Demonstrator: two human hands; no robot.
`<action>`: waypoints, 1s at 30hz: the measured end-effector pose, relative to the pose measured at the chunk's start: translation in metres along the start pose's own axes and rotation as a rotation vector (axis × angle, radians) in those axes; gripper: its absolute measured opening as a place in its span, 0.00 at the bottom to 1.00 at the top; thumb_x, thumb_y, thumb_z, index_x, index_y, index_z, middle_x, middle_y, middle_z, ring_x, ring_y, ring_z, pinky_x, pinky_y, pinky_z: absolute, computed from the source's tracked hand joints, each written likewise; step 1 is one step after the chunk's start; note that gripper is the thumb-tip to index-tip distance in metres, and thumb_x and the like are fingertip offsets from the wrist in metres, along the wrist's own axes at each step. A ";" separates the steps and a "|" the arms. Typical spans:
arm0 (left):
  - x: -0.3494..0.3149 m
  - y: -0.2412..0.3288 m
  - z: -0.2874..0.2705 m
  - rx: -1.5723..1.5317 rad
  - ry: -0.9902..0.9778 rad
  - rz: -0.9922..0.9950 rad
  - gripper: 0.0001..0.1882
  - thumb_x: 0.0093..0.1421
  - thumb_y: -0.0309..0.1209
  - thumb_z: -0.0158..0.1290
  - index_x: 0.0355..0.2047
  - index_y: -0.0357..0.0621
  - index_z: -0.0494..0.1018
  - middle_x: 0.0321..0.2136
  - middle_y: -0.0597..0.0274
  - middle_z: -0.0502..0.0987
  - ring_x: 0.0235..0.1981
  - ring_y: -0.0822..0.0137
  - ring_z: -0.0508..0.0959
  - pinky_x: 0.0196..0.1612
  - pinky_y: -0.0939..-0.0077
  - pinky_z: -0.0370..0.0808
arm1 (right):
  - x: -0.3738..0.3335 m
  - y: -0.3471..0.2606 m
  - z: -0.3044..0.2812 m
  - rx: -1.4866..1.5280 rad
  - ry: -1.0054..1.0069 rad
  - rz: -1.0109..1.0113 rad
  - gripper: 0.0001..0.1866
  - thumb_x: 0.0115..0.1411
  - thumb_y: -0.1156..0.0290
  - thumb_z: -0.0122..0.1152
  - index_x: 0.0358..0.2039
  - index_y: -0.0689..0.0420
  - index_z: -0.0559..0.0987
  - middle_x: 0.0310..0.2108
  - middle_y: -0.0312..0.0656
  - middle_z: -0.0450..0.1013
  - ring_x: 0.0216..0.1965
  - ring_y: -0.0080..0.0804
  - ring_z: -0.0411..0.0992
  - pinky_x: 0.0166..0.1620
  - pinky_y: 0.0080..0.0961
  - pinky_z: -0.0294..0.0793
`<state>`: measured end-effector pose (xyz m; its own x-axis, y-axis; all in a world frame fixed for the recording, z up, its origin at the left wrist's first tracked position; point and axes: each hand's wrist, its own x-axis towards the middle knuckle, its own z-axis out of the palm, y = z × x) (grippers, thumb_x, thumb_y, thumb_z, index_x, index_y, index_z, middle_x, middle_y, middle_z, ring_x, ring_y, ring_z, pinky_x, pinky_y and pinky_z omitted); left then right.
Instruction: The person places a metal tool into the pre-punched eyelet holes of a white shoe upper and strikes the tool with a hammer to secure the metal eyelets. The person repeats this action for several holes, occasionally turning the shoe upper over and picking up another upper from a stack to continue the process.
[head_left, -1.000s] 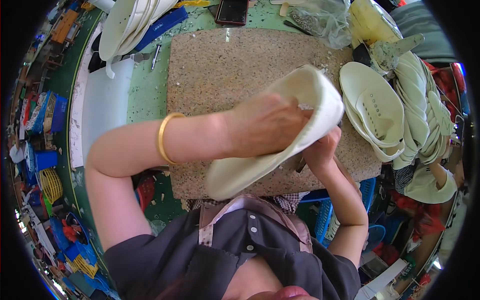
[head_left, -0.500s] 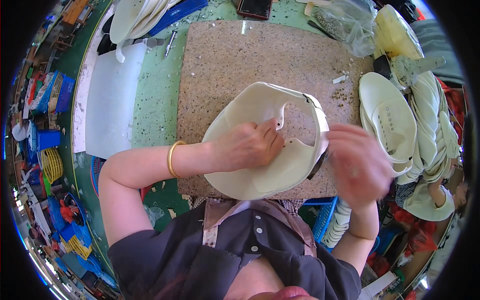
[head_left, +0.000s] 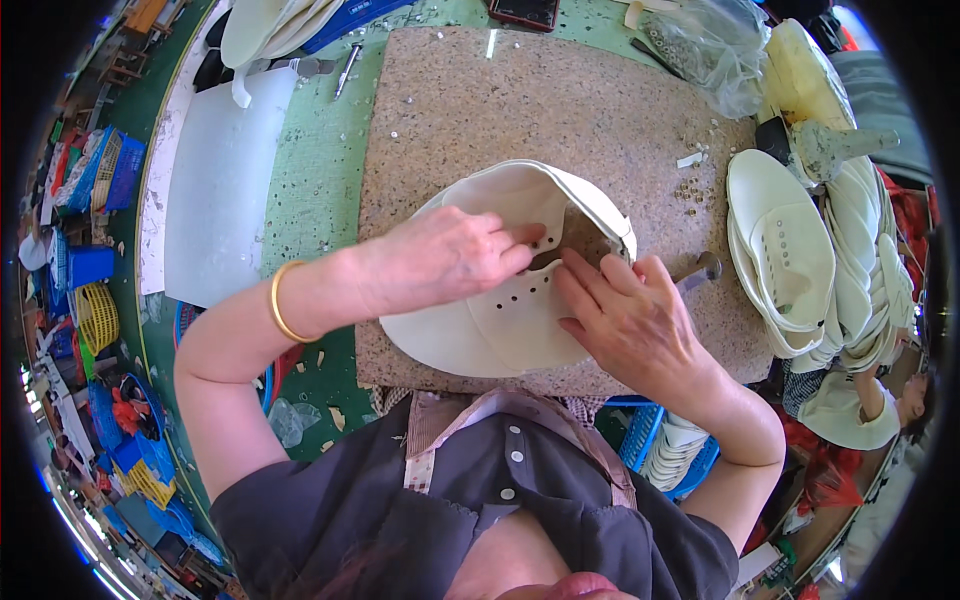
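- Cream cap: over the speckled stone slab, between both hands, dark holes showing on its near side.
- Left hand: fingertips at the far strap — whether pinching, I cannot tell.
- Right hand: fingers bent over the near edge — grip unclear too.
- Small brass bits lie near stacked caps.

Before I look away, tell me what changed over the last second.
The white cap went from steeply tilted to hollow side up over the stone slab. The right hand, blurred at the cap's right half a second ago, moved left, its fingers now at the cap's near side. The left hand stayed at the cap; the stacked caps and plastic bag stayed put.
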<state>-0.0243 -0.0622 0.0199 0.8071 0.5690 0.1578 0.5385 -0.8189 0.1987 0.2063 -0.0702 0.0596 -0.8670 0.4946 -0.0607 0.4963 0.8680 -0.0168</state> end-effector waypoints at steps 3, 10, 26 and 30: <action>-0.004 -0.020 -0.023 -0.001 -0.022 -0.025 0.10 0.49 0.27 0.51 0.34 0.40 0.69 0.28 0.61 0.73 0.28 0.69 0.74 0.27 0.77 0.73 | -0.001 -0.005 -0.002 -0.067 -0.094 0.012 0.17 0.49 0.63 0.54 0.37 0.61 0.73 0.43 0.38 0.69 0.38 0.26 0.61 0.37 0.22 0.59; -0.005 -0.038 0.009 -0.447 0.420 -0.545 0.15 0.48 0.28 0.60 0.32 0.38 0.66 0.22 0.62 0.70 0.24 0.70 0.71 0.28 0.78 0.68 | 0.004 -0.008 0.004 -0.141 -0.014 -0.031 0.18 0.47 0.65 0.52 0.38 0.61 0.74 0.45 0.41 0.68 0.38 0.27 0.60 0.37 0.22 0.58; 0.018 -0.012 -0.003 -0.983 0.536 -0.452 0.07 0.60 0.29 0.49 0.31 0.37 0.72 0.29 0.63 0.72 0.26 0.77 0.69 0.30 0.85 0.68 | 0.022 -0.008 0.002 -0.081 -0.085 0.089 0.16 0.47 0.65 0.53 0.36 0.61 0.73 0.47 0.46 0.68 0.41 0.29 0.62 0.40 0.25 0.61; 0.024 -0.014 0.016 -1.233 0.340 -0.603 0.07 0.59 0.27 0.50 0.32 0.34 0.72 0.26 0.62 0.74 0.26 0.75 0.73 0.32 0.82 0.72 | 0.025 -0.006 0.000 -0.167 -0.143 0.035 0.22 0.44 0.60 0.61 0.36 0.61 0.72 0.49 0.47 0.67 0.38 0.29 0.63 0.38 0.25 0.60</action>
<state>-0.0089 -0.0378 0.0057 0.3400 0.9381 -0.0669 0.0781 0.0427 0.9960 0.1815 -0.0627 0.0582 -0.8285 0.5232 -0.1995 0.5012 0.8518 0.1523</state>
